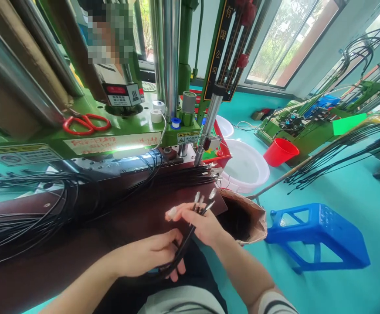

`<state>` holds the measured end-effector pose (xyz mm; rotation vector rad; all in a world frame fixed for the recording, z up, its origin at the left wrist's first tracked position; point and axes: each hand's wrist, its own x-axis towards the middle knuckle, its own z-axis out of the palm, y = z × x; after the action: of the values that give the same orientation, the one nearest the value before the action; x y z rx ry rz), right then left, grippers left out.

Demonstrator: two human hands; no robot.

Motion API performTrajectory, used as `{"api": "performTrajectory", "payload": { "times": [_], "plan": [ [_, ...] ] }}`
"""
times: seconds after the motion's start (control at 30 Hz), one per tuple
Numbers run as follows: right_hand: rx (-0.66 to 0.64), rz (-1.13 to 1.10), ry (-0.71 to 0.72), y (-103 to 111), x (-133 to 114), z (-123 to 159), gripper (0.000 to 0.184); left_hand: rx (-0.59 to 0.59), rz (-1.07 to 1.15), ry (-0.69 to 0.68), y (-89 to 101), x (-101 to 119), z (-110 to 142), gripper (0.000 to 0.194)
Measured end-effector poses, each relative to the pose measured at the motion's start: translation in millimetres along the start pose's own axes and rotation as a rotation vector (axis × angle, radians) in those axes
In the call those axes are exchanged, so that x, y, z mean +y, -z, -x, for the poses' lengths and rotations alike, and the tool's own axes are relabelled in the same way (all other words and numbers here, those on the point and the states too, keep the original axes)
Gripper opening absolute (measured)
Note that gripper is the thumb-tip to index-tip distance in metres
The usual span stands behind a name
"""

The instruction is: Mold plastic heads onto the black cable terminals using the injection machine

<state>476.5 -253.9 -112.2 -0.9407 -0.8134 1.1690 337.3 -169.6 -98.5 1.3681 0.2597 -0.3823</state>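
Several black cables (187, 239) with silvery metal ends run through both of my hands in one small bunch. My right hand (199, 219) grips them just below the metal ends, which stick up past the fingers; a white wrap covers one fingertip. Lower down, my left hand (164, 253) is closed around the same bunch, its fingers partly behind the cables. Just beyond my hands, more black cables (190, 175) lie on the dark brown table (124, 244), their metal ends pointing right. A large coil of black cable (62, 205) rests at the left.
A green machine (134, 131) stands behind the table, with red-handled scissors (86, 124) and tape rolls (156, 115) on it. At right are an open paper bag (258, 222), a blue stool (327, 235), a white tub (247, 163) and a red bucket (280, 151).
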Motion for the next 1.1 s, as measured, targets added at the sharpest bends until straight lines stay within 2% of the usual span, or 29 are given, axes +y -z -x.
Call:
{"api": "performTrajectory", "payload": {
  "times": [0.03,0.07,0.13,0.2,0.27,0.33,0.37,0.43,0.5,0.7,0.77,0.87,0.97,1.03,1.1],
  "plan": [
    [-0.035,-0.008,-0.062,-5.3,5.8,-1.5,0.021,-0.029,0.075,-0.026,-2.5,-1.4,1.7,0.02],
    [-0.055,-0.022,-0.126,-9.3,11.3,-3.4,0.021,0.015,0.126,-0.067,-6.0,-3.5,1.3,0.027],
    [-0.057,-0.059,-0.2,-12.4,17.0,-9.1,0.022,0.252,0.163,-0.146,-15.0,-9.1,-5.3,0.027],
    [-0.012,-0.105,-0.15,-8.2,10.8,-18.6,0.035,0.497,0.162,-0.177,-24.2,-14.7,-16.0,0.019],
    [0.057,-0.091,0.007,0.1,-7.3,-30.8,0.043,0.584,0.158,-0.193,-30.5,-17.8,-25.6,0.027],
    [0.025,0.077,0.126,7.5,-30.8,-42.5,0.039,0.555,0.144,-0.202,-32.9,-17.6,-31.0,0.032],
    [-0.049,0.204,0.138,9.6,-41.6,-47.2,0.035,0.537,0.141,-0.203,-32.9,-16.6,-32.1,0.034],
    [-0.251,0.455,0.079,10.8,-56.7,-53.2,0.03,0.532,0.16,-0.21,-31.5,-13.4,-32.1,0.035],
    [-0.384,0.616,-0.025,9.9,-61.4,-55.4,0.033,0.561,0.207,-0.232,-29.6,-9.8,-31.0,0.036],
    [-0.398,0.836,-0.187,14.6,-52.2,-53.3,0.038,0.55,0.313,-0.252,-28.1,-7.5,-35.5,0.034],
    [-0.431,0.985,-0.203,15.2,-52.2,-53.0,0.036,0.502,0.235,-0.207,-28.5,-9.7,-41.1,0.032],
    [-0.485,1.094,-0.137,11.6,-53.4,-54.7,0.038,0.426,0.094,-0.141,-28.7,-13.1,-50.4,0.028],
    [-0.462,1.128,-0.112,8.6,-52.5,-58.0,0.041,0.495,0.116,-0.175,-28.1,-15.0,-55.8,0.031],
    [-0.476,1.153,-0.167,9.5,-50.9,-60.0,0.04,0.55,0.186,-0.208,-27.3,-15.5,-56.2,0.034],
    [-0.514,1.12,-0.249,11.9,-49.2,-61.3,0.041,0.555,0.24,-0.226,-26.4,-15.2,-55.3,0.036]
  ]
}}
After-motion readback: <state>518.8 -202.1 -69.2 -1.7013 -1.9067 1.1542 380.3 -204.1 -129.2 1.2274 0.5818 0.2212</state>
